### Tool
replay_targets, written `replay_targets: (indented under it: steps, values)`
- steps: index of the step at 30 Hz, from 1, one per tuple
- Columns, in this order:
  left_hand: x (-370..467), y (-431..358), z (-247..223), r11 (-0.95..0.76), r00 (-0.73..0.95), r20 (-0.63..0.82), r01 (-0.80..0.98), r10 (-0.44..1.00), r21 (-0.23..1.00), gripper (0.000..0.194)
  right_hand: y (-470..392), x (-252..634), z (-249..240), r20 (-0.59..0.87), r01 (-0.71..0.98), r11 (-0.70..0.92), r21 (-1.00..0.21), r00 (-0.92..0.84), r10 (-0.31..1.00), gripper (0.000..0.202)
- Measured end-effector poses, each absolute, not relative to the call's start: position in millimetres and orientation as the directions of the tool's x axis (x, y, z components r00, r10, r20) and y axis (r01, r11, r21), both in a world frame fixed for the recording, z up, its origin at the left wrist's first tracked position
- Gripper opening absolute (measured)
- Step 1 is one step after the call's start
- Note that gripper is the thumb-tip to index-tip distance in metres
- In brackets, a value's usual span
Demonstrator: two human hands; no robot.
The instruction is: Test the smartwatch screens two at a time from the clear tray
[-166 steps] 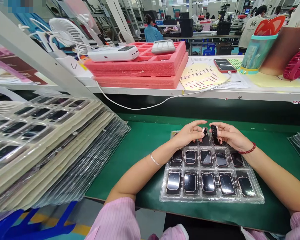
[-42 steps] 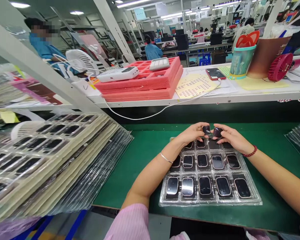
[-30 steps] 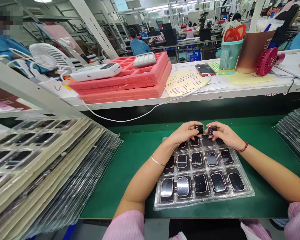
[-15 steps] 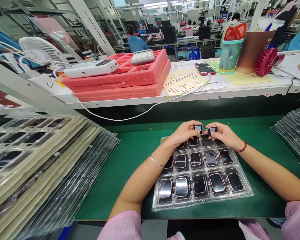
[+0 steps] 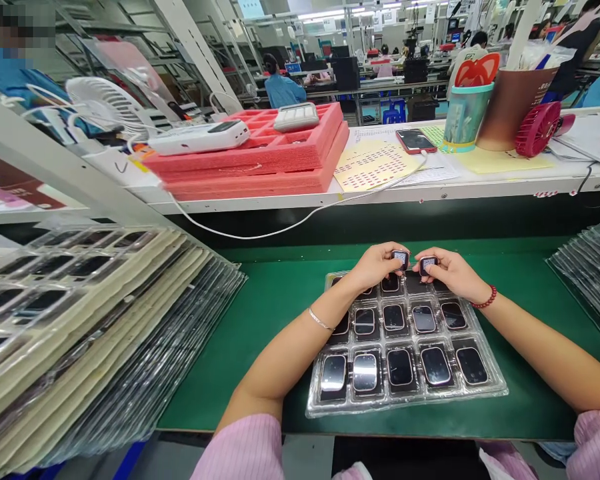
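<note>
Between the thumb and fingers of my left hand (image 5: 379, 265) is a small smartwatch body (image 5: 401, 258), a pale code square showing on its face. My right hand (image 5: 453, 270) pinches a second, similar watch body (image 5: 428, 265), also with a code on it. The two are held side by side, a small gap apart, above the far edge of a clear plastic tray (image 5: 405, 403). Rows of dark-faced watch bodies, such as one in the front row (image 5: 400, 367), lie in the tray's pockets. My hands partly cover the far row, where one pocket shows no watch.
A tall stack of trays (image 5: 105, 333) leans at the left; more clear trays (image 5: 593, 267) stand at the right. On the shelf beyond are red foam trays (image 5: 280, 167), a phone (image 5: 416, 141), a teal cup (image 5: 467, 117) and a pink fan (image 5: 539, 129). A white cable (image 5: 260, 237) hangs below.
The watch body in my left hand has tilted slightly. Both hands remain over the tray's far edge with their watch bodies. The whole view has shifted a little.
</note>
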State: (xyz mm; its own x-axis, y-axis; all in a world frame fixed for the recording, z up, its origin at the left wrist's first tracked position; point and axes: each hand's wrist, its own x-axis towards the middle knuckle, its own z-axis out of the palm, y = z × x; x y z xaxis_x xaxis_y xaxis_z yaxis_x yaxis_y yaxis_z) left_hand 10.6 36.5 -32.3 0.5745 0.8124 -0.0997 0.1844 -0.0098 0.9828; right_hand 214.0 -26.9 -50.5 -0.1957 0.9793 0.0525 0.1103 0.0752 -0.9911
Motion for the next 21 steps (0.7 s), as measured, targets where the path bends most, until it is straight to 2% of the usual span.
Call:
replay_targets:
  steps: [21]
  values:
    - [12.8,35.9,-33.4,-0.032,0.589,-0.056,0.138,0.806,0.990,0.023,-27.3,215.8,-50.8,0.065,0.156,0.094,-0.983,-0.186,0.980,0.035]
